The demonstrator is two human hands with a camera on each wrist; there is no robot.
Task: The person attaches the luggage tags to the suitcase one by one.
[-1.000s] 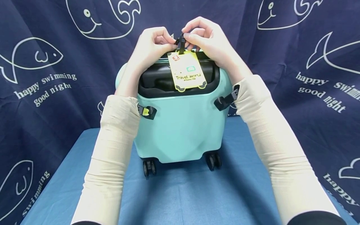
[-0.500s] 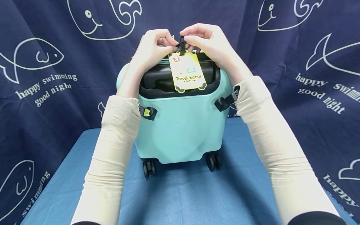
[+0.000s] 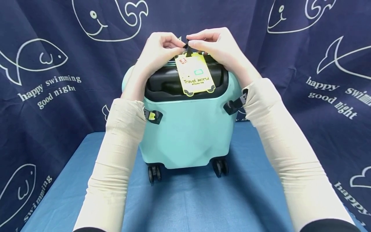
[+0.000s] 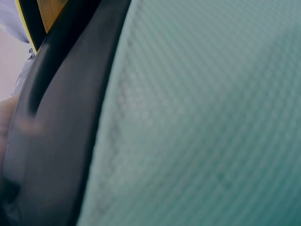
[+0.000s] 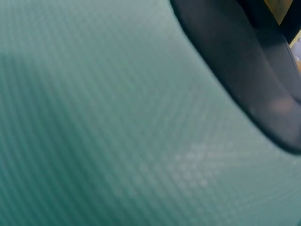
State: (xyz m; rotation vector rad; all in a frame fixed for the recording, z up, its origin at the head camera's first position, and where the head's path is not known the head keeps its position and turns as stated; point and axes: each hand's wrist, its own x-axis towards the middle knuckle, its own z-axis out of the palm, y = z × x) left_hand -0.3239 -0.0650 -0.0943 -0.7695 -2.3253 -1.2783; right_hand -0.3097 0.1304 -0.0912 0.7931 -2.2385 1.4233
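Yellow-edged white rectangular luggage tag (image 3: 196, 75) hangs over the top front of the mint-green hard-shell suitcase (image 3: 186, 135). Its narrow black strap (image 3: 189, 51): left hand (image 3: 155, 51) and right hand (image 3: 221, 44) pinch it, thumbs against fingers. Probably fastening; next likely needs precise end alignment, then a snug pull. Buckle detail hidden.

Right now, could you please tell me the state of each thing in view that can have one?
suitcase: upright on its wheels
luggage tag: hanging, slightly tilted, "Travel World" side towards the head camera
black strap: held by the fingers; fastened or not, cannot tell
left hand: pinching the strap
right hand: pinching the strap
blue cloth: spread under the suitcase
printed curtain: hanging in folds
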